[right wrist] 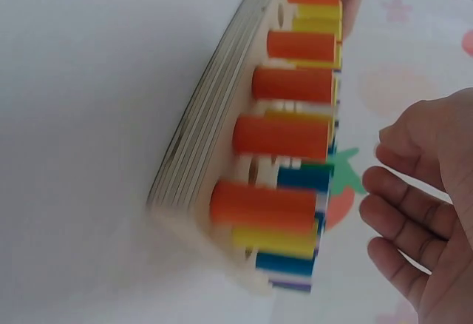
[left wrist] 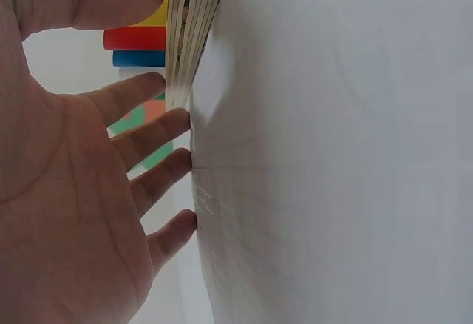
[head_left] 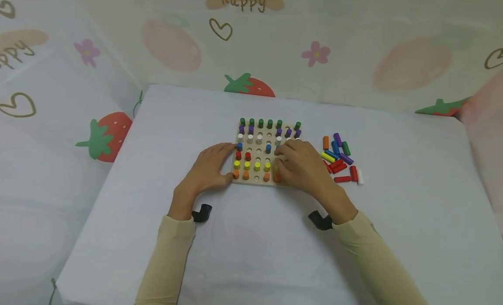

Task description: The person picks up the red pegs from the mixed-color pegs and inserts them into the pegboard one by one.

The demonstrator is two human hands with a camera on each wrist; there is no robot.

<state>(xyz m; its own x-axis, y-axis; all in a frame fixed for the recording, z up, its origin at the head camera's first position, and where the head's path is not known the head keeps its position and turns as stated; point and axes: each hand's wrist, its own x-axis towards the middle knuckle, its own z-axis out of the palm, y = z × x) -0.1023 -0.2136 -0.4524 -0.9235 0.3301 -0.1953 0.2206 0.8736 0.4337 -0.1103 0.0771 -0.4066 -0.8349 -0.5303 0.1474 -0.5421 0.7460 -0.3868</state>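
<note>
A wooden pegboard [head_left: 253,181] stands on the table with rows of coloured pegs upright in it. My left hand [head_left: 210,167] rests at the board's left side, thumb and fingers spread and straight; in the left wrist view the thumb lies against the board edge [left wrist: 194,28]. Over the right part of the board is my right hand [head_left: 302,165], its fingers loosely bent. Nothing shows between those fingers in the right wrist view, where they hover beyond the tops of the orange pegs [right wrist: 284,137]. From the head view, this hand hides several pegs and holes beneath it.
Loose pegs lie on the table right of the board, among them a white peg [head_left: 360,177], a red peg [head_left: 342,179] and a green peg [head_left: 345,148]. A white cloth [head_left: 243,252] covers the table. Behind it hangs a printed curtain [head_left: 275,34] with strawberries.
</note>
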